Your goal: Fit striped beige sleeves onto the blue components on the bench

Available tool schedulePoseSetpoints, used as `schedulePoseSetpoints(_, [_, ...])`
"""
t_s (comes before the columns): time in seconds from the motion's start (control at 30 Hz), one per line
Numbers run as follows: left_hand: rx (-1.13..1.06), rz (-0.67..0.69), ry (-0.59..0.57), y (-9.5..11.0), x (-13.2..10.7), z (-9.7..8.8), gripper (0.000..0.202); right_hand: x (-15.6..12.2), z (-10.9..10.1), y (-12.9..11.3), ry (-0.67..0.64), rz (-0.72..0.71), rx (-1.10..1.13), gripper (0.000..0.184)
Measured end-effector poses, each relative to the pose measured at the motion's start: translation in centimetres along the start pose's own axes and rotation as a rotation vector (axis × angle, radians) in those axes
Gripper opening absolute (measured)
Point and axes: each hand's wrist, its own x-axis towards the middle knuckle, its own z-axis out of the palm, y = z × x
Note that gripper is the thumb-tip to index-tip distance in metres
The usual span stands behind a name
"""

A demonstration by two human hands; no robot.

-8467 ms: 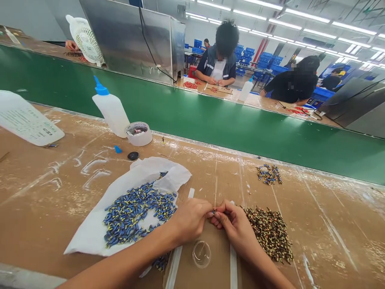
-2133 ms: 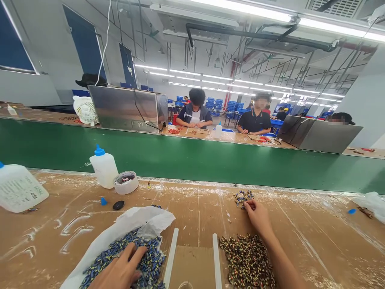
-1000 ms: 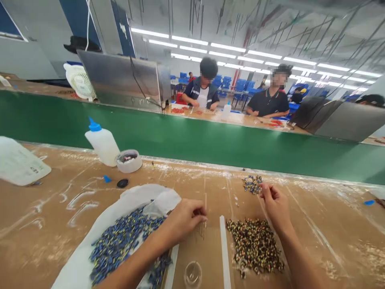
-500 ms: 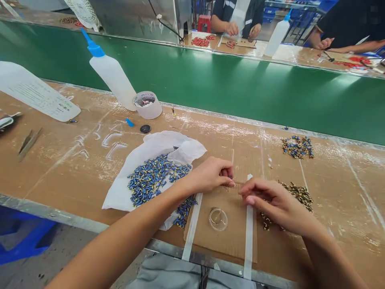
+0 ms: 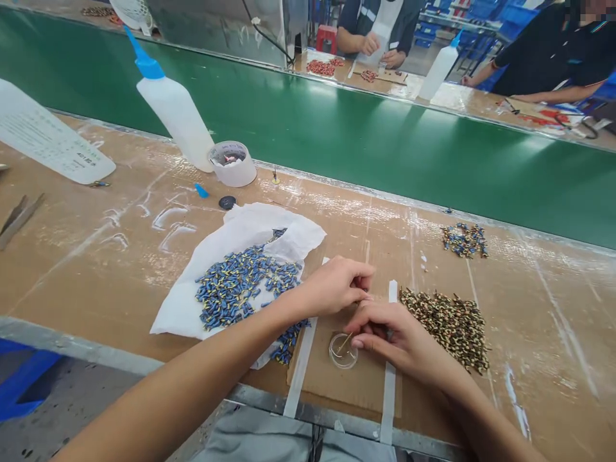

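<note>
My right hand (image 5: pixel 385 330) is closed in a pinch around a thin wooden stick (image 5: pixel 344 342), whose lower end dips into a small clear round dish (image 5: pixel 355 360). The dish sits on a cardboard pad (image 5: pixel 344 388) between two white tape strips. Just above it, my left hand (image 5: pixel 342 285) is closed too, its fingertips turned down; whatever they pinch is hidden. Left of that hand, many small blue-and-yellow pieces (image 5: pixel 231 289) lie on white paper (image 5: pixel 180 308). A pile of small dark-and-cream pieces (image 5: pixel 447 327) lies to the right of my right hand.
A smaller pile of blue-and-brown pieces (image 5: pixel 464 240) lies farther back. At the left are a blue-tipped bottle (image 5: pixel 178 119), a tape roll (image 5: pixel 235 170), a larger white bottle (image 5: pixel 48 138) and tweezers (image 5: pixel 22 218). A green belt (image 5: pixel 337 128) runs across, with two people working beyond.
My right hand has moved left and down to the dish, bringing the stick's end into it. My left hand stays pinched in nearly the same place. The view has shifted slightly.
</note>
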Motion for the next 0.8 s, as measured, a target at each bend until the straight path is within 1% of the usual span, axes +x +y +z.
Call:
schedulePoseSetpoints(0.13, [-0.015,-0.002,-0.017,0.0,0.1,-0.3,0.005,0.1,0.2,-0.2,0.004,-0.085,0.018,0.014])
schedulePoseSetpoints(0.23, [-0.039,-0.016,-0.029,-0.2,0.2,-0.4,0.007,0.0,0.4,-0.6,-0.004,-0.141,0.02,0.012])
schedulePoseSetpoints(0.3, [-0.055,-0.025,-0.03,-0.3,0.2,-0.5,0.002,-0.1,0.5,-0.9,-0.004,-0.169,0.004,0.011])
schedulePoseSetpoints(0.47, [-0.135,-0.044,0.014,-0.6,0.3,-0.4,0.012,-0.3,1.2,-1.0,0.028,-0.243,-0.073,0.014])
schedulePoseSetpoints(0.57, [-0.175,-0.052,0.027,-0.5,0.4,-0.3,0.015,-0.4,1.5,-0.9,0.081,-0.269,-0.122,0.016])
schedulePoseSetpoints(0.67, [-0.188,-0.053,0.037,-0.3,0.3,-0.1,0.012,-0.5,1.2,-0.8,0.115,-0.277,-0.16,0.017])
schedulePoseSetpoints(0.8, [-0.227,-0.094,0.009,-0.5,0.3,0.2,0.01,-0.7,0.6,-1.1,0.054,-0.227,-0.17,0.014])
